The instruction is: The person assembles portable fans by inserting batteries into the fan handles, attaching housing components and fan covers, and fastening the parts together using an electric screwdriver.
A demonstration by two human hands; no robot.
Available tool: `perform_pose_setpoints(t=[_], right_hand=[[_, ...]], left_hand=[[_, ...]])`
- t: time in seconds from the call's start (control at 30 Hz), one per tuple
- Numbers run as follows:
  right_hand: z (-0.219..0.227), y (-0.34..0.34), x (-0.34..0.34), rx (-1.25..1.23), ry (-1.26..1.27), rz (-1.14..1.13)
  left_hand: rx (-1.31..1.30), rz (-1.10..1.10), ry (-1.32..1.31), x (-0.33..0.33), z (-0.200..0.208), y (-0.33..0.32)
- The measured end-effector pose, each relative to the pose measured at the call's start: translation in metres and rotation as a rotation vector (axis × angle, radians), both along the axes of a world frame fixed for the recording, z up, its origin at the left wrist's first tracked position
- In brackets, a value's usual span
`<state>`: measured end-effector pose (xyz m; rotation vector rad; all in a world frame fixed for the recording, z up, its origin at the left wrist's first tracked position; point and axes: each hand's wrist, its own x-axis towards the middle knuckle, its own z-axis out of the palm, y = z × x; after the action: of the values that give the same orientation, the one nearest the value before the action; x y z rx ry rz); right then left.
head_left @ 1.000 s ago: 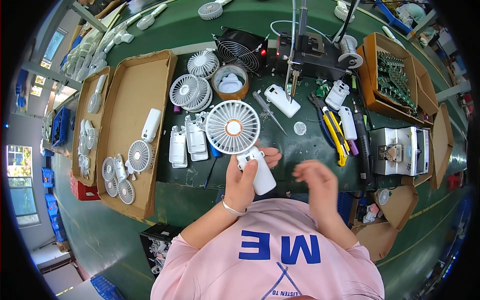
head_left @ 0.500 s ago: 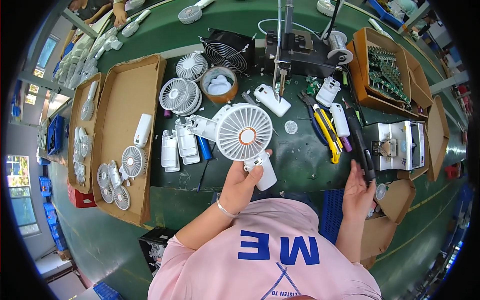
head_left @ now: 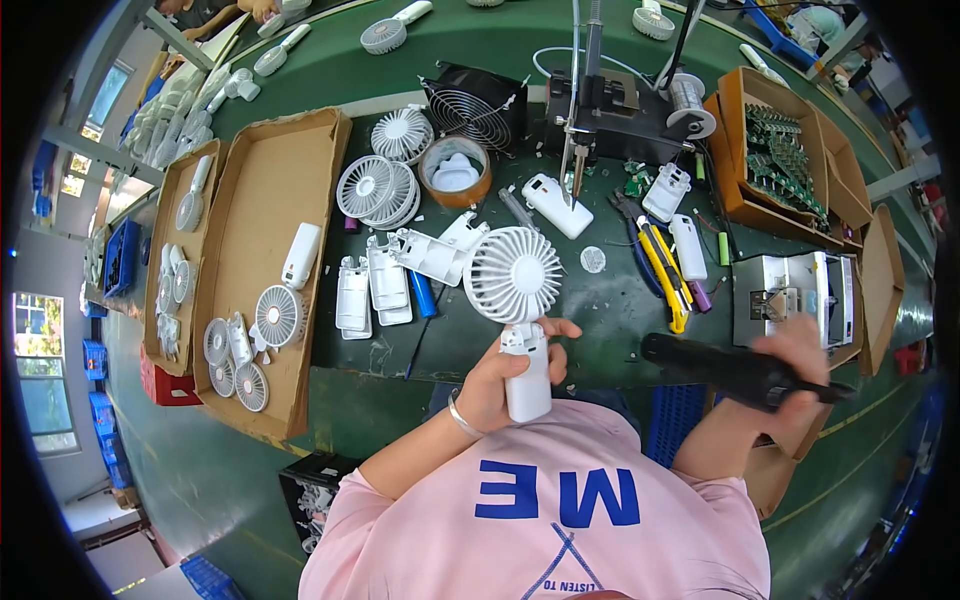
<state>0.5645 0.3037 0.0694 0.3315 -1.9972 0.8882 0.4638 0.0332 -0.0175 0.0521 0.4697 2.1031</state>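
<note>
In my left hand (head_left: 495,385) is a white handheld fan (head_left: 528,380), gripped round its handle with the thumb in front. The fan's round slatted head points away from me, above the bench. My right hand (head_left: 800,350), smeared by motion, is closed on a black electric screwdriver (head_left: 715,368), held nearly level over the bench's front edge at the right. White handle shells (head_left: 388,285) lie left of the fan, beside a blue cylindrical cell (head_left: 423,295). A yellow utility knife (head_left: 665,275) and dark-handled pliers (head_left: 632,235) rest between the two hands, farther back.
At left, cardboard trays (head_left: 270,170) hold fan parts. Fan grilles (head_left: 380,190), a tape roll (head_left: 470,185) and a black cooling fan (head_left: 478,105) stand farther back. A soldering stand (head_left: 620,120), a box of circuit boards (head_left: 730,180) and a white machine (head_left: 785,300) occupy the right.
My right hand has picked up the black screwdriver from the bench and swung it level. My left hand has brought the fan's handle nearer me; the fan's orange-ringed front no longer shows.
</note>
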Motion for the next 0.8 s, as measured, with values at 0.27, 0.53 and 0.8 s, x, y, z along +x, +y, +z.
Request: perform_pose_setpoints(t=[0.27,0.53,0.8], right_hand=[[-0.043,-0.037,-0.042,-0.949,-0.679,0.711],[-0.005,-0.096,-0.028,-0.67,-0.012,0.711],[-0.014,-0.101,-0.033,-0.553,-0.029,0.723]], left_hand=[[-0.252,0.018,0.148,0.001,-0.001,-0.001],[-0.527,0.055,0.181,0.004,0.004,0.014],[-0.604,0.014,0.355,0.006,0.003,0.014]])
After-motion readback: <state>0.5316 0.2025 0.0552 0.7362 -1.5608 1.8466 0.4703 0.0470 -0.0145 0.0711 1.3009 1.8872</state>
